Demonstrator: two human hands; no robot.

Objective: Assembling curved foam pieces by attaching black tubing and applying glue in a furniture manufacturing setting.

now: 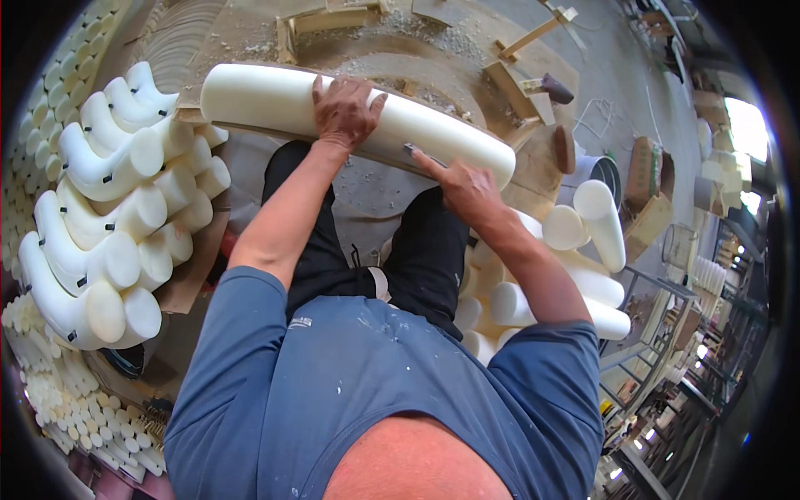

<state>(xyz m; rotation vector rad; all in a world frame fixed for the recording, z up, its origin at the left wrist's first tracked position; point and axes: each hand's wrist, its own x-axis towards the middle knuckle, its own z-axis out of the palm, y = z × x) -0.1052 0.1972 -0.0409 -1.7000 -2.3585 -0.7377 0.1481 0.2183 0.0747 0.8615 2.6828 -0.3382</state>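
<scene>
A thick white curved foam roll (258, 96) lies crosswise in front of me, along the near edge of the wooden bench. My left hand (348, 112) rests on top of it, open, the fingers spread over its upper side. Close to the roll's right part, my right hand (468, 187) is closed with the index finger stretched toward the lower side. At that fingertip is a small grey piece (410, 148), too small to name. The other fingers of the right hand curl under, and what lies inside them is hidden.
Stacked curved white foam pieces (108, 175) with small black tabs stand at my left. More white foam rolls (604, 287) are piled at my right. Wooden blocks (517, 92) and shavings lie on the bench (250, 29). A metal rack (642, 333) stands farther right.
</scene>
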